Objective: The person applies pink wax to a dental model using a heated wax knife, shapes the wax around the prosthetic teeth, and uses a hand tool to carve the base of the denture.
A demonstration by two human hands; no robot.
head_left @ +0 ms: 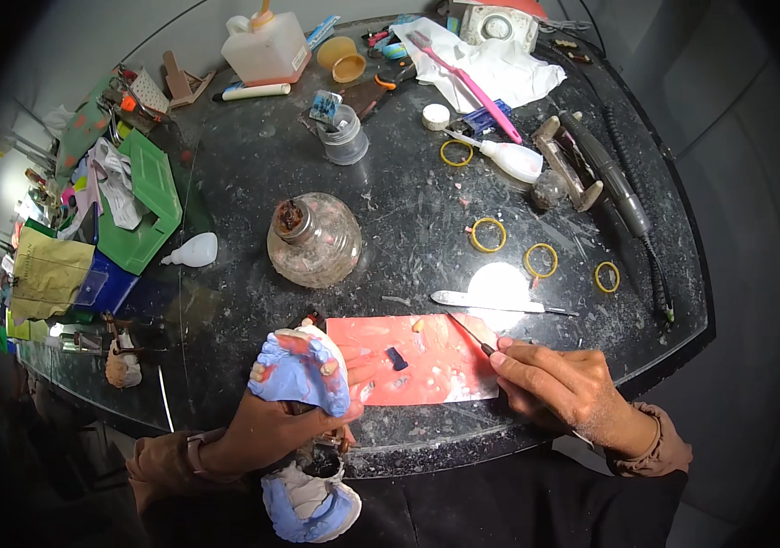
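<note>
My left hand (285, 427) is closed round a hinged dental articulator with a blue-and-white dental cast (303, 376) on top. This cast carries pinkish wax and a few teeth. A second blue-and-white cast (309, 507) hangs below, over my lap. Between the fingers of my right hand (561, 388) is a thin wax carver (468, 332), its tip pointing up-left over the far right edge of a pink wax sheet (444, 376). On that sheet lie a small dark blue piece (397, 359) and a small yellowish bit (418, 325). Just beyond it rests a white-handled scalpel (488, 301).
A glass spirit burner (317, 248) stands behind the sheet. Yellow rings (488, 235) are scattered to the right, near a dark handpiece (611, 183). Farther back are a clear cup (344, 142), a pink toothbrush (472, 87) and a plastic jug (266, 53). A green box (148, 201) stands left.
</note>
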